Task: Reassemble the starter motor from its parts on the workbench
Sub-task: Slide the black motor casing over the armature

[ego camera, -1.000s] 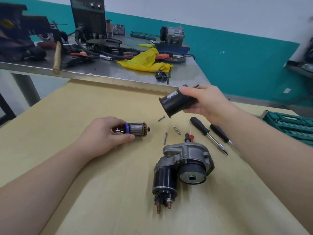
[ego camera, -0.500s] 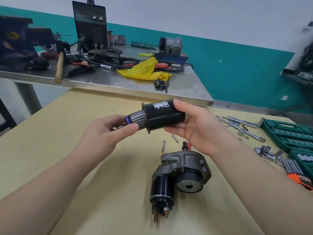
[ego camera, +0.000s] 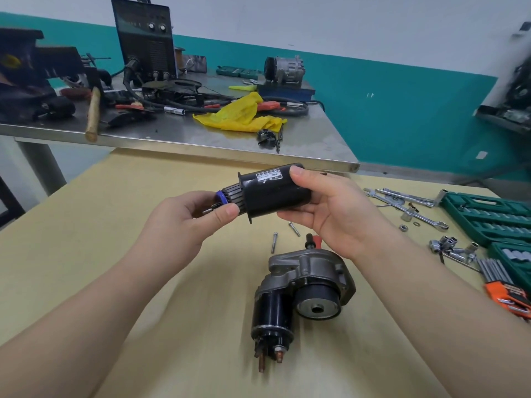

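Observation:
My right hand (ego camera: pixel 330 214) grips the black cylindrical motor casing (ego camera: pixel 273 192) above the wooden workbench (ego camera: pixel 86 225). The armature (ego camera: pixel 231 195) sits mostly inside the casing, only its ribbed end and blue ring showing. My left hand (ego camera: pixel 184 222) pinches that exposed end between thumb and fingers. Below, the starter's grey housing with black solenoid (ego camera: pixel 301 288) lies on the bench, terminals toward me. Two loose bolts (ego camera: pixel 275 242) lie just behind it.
Screwdriver handles (ego camera: pixel 313 239) peek out under my right wrist. Wrenches (ego camera: pixel 408 201), sockets (ego camera: pixel 451 247) and a green tool case (ego camera: pixel 488 216) fill the right side. A steel table (ego camera: pixel 201 139) behind carries a welder, hammer, yellow rag and cables.
The armature was lifted off the bench and pushed into the casing; it now sits deeper inside than half a second ago. Both hands rose and met above the bench.

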`<state>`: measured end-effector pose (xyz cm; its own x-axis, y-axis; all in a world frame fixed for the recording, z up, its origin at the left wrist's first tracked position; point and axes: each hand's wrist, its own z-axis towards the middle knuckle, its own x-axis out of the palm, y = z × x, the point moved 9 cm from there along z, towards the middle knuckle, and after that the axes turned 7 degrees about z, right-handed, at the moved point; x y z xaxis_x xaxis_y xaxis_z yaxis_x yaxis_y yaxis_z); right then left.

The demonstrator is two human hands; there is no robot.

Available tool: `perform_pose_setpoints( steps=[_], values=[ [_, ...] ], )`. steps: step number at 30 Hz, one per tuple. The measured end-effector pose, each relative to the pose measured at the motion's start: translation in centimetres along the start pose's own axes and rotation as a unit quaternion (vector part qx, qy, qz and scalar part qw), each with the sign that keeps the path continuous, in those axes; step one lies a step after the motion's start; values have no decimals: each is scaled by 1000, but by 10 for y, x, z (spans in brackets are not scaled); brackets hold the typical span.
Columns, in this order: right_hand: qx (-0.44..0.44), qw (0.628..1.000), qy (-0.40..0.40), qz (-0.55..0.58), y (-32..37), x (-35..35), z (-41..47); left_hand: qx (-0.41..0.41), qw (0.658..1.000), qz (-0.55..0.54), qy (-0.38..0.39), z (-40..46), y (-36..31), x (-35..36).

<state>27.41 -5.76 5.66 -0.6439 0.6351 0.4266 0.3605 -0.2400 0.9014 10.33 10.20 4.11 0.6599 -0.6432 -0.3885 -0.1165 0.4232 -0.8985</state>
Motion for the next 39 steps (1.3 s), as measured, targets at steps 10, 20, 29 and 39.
perform_pose_setpoints(
  steps=[10,20,29,39],
  values=[
    [47,994,-14,101,-13,-13,4,-18,992,-113,-51,-7,-12,14],
    [44,994,-11,98,-18,-19,11,35,984,-151,-94,-10,-18,22],
    [52,992,5,112,-23,-14,13,36,976,-171,-127,-4,-13,18],
    [80,988,-2,134,-29,-20,10,75,982,-147,-88,-1,-9,27]
  ],
)
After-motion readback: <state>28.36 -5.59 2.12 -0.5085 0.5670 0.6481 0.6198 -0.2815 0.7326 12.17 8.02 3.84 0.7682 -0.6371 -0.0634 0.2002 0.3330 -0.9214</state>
